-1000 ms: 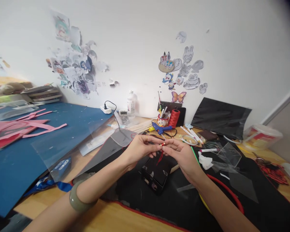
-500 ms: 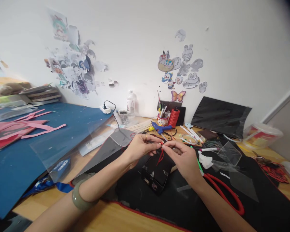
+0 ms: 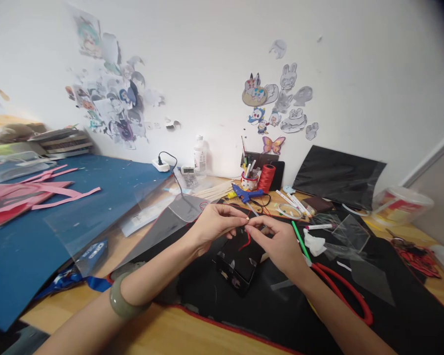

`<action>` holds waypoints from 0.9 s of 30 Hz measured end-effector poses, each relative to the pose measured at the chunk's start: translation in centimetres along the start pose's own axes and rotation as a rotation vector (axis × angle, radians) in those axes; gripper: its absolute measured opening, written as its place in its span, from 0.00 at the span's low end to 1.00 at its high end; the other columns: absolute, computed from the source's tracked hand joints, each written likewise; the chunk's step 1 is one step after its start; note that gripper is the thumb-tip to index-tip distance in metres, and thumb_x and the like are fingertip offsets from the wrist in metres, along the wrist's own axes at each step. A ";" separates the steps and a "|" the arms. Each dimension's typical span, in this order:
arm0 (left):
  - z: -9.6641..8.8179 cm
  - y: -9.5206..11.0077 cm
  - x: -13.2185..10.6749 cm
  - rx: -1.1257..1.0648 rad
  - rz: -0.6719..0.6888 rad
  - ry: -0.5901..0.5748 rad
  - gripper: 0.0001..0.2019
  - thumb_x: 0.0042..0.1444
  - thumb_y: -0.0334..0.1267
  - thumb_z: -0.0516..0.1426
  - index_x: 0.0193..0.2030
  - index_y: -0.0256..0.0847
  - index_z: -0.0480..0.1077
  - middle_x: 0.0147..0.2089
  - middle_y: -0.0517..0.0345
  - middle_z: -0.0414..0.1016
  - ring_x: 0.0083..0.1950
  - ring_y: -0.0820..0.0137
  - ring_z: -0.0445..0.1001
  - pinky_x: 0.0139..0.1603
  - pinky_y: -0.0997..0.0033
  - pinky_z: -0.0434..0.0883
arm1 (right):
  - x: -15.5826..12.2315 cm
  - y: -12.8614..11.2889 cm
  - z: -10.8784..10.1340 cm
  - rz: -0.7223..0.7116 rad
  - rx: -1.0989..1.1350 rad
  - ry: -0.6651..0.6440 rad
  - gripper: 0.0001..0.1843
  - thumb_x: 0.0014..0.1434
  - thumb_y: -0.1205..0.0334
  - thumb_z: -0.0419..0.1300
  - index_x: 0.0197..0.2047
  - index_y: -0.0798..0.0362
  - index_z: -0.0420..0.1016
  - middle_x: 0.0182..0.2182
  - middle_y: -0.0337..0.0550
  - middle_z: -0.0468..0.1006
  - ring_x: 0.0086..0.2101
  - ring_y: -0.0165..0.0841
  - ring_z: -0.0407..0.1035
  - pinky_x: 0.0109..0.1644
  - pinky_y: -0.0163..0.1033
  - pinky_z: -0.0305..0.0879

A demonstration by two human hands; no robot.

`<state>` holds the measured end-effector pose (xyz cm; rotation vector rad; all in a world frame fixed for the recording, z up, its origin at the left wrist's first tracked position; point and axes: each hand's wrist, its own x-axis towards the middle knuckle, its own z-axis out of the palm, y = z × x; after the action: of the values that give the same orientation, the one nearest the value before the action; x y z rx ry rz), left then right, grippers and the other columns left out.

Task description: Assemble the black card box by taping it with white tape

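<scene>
My left hand (image 3: 217, 228) and my right hand (image 3: 276, 241) meet fingertip to fingertip above a black box (image 3: 240, 261) on the dark mat. Both are closed in a pinch on a thin red cord (image 3: 248, 238), whose loose tail dangles from the fingers toward the box top. A small pale bit shows between the fingertips, too small to make out. The box has cut-out pictures on its front side. Behind the hands lies a blue glue gun (image 3: 245, 194), and a spool of red cord (image 3: 267, 178) stands upright.
A black mat (image 3: 214, 296) with a red edge covers the wooden table. Right of my hands lie a green stick (image 3: 301, 240), a thick red loop (image 3: 346, 291), crumpled tissue (image 3: 314, 243) and clear plastic sheets. A pen cup (image 3: 249, 182) and bottle (image 3: 200, 157) stand by the wall; pink strips (image 3: 64, 190) lie left.
Both hands stay pinched together in nearly the same place. The red cord between them has shifted: its hanging part now looks like a single strand, and less red shows at the fingertips.
</scene>
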<state>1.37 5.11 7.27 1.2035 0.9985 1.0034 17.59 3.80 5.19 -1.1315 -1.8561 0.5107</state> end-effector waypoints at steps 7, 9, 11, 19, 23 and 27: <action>-1.4 0.5 -0.3 0.036 -0.008 0.036 0.06 0.42 0.34 0.64 0.28 0.35 0.75 0.14 0.66 0.66 0.17 0.82 0.62 0.17 0.85 0.60 | 4.2 4.2 -1.3 -0.003 -0.353 -0.090 0.12 0.59 0.58 0.51 0.40 0.54 0.73 0.34 0.41 0.79 0.33 0.31 0.73 0.37 0.35 0.69; -1.8 0.5 -0.1 0.040 -0.018 0.043 0.06 0.42 0.34 0.64 0.28 0.35 0.75 0.14 0.66 0.66 0.17 0.83 0.61 0.17 0.85 0.60 | 6.5 5.9 -1.1 -0.024 -0.508 -0.136 0.10 0.59 0.60 0.54 0.41 0.55 0.72 0.38 0.43 0.77 0.38 0.33 0.72 0.43 0.40 0.68; -2.1 0.5 0.0 0.041 -0.025 0.050 0.06 0.42 0.34 0.63 0.28 0.34 0.75 0.14 0.66 0.65 0.17 0.83 0.61 0.17 0.85 0.60 | 8.7 7.3 -0.6 -0.058 -0.663 -0.193 0.12 0.59 0.60 0.55 0.45 0.55 0.70 0.43 0.45 0.74 0.42 0.34 0.69 0.46 0.46 0.67; -3.3 0.1 0.3 0.003 -0.074 0.052 0.07 0.42 0.36 0.64 0.28 0.34 0.75 0.13 0.66 0.65 0.16 0.83 0.61 0.17 0.85 0.59 | 14.3 11.0 2.4 -0.174 -1.069 -0.341 0.17 0.60 0.59 0.54 0.51 0.55 0.65 0.48 0.46 0.69 0.43 0.35 0.68 0.45 0.47 0.67; -4.0 0.1 0.4 -0.022 -0.106 0.060 0.08 0.41 0.37 0.64 0.28 0.34 0.75 0.13 0.65 0.65 0.16 0.83 0.62 0.18 0.85 0.59 | 15.3 12.5 3.2 -0.190 -1.143 -0.372 0.17 0.60 0.59 0.54 0.51 0.55 0.65 0.48 0.46 0.70 0.43 0.35 0.68 0.44 0.47 0.67; -4.3 0.0 0.8 -0.048 -0.121 0.067 0.09 0.40 0.37 0.65 0.28 0.34 0.75 0.13 0.64 0.65 0.16 0.82 0.62 0.18 0.84 0.59 | 15.4 13.3 3.0 -0.187 -1.141 -0.371 0.17 0.60 0.59 0.55 0.50 0.56 0.66 0.48 0.47 0.70 0.43 0.35 0.68 0.45 0.47 0.67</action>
<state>-2.58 6.94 6.82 1.0637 1.0807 0.9722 18.63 23.95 1.44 -1.5902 -2.6320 -0.5978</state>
